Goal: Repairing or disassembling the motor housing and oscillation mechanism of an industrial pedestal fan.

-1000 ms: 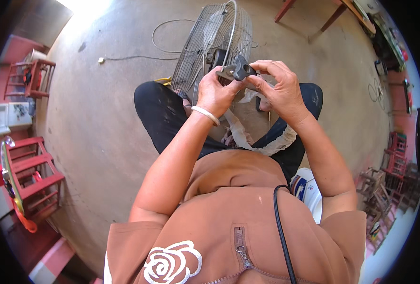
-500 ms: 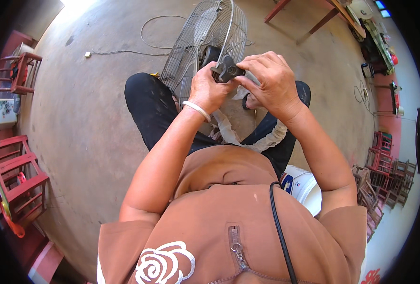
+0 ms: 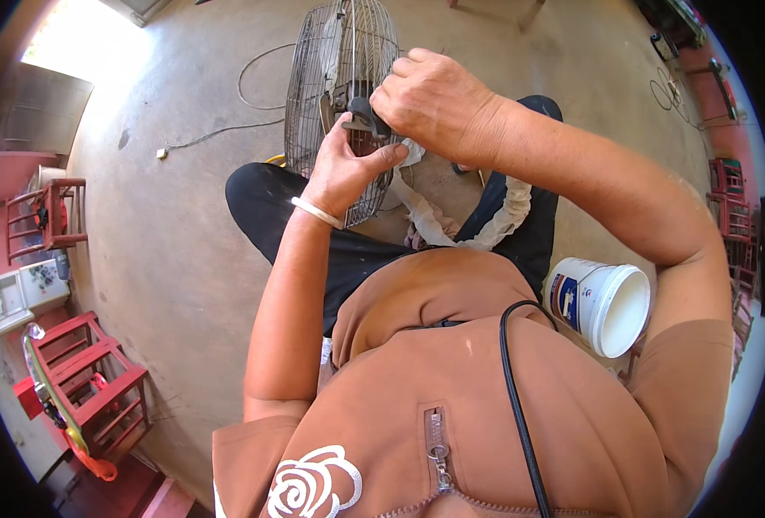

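Observation:
A wire fan cage stands between my bent legs, with a metal handle running down to a dark bracket. My left hand pinches this bracket from the lower left. My right hand is closed round a black knob at the bracket, its fingertips hidden behind the knuckles. A pale, crumpled cloth strip runs from near the cage down across my lap.
A white bucket lies on its side by my right hip. Red chairs stand along both sides. A power cord with a plug lies on the concrete floor. A bright doorway is at the upper left.
My right hand has swung up and left over the knob, its knuckles now uppermost. My left hand has moved left. The fan cage appears more upright and further left in the view.

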Demonstrator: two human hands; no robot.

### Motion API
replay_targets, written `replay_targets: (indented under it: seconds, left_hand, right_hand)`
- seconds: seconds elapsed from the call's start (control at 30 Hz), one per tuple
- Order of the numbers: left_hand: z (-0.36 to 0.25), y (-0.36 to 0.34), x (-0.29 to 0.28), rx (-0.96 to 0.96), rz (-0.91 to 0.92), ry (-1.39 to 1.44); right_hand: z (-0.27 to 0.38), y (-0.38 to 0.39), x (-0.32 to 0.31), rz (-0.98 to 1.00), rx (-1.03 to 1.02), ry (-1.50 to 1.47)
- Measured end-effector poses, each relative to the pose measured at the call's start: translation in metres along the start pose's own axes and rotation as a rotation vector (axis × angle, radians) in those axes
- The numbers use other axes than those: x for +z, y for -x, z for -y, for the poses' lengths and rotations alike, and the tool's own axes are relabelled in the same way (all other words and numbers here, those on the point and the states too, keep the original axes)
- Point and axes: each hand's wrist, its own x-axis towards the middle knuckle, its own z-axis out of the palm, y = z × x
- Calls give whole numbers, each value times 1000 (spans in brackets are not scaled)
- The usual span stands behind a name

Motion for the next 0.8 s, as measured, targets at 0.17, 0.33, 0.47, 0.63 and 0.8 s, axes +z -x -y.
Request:
replay_targets:
  seconds: [0.17,0.33,0.47,0.63,0.8]
  left_hand:
    - [-6,1,-22,-119,175,102]
    - [-3,-7,-16,-206,66,74]
    - [16,-10,-14,-69,-90,-18]
    - [22,-6,-11,-25,-127,-61]
    - [26,3,-20,30,-14,58]
  right_hand:
    - [0,-6,-3,-40,-44,-7]
    - [-1,-9,-2,33,-36,19]
    - [-12,-11,5,-60,-54,-89]
    - [-18,-1,13,-111,14,-322]
    - [-12,17,27,-105,235,-605]
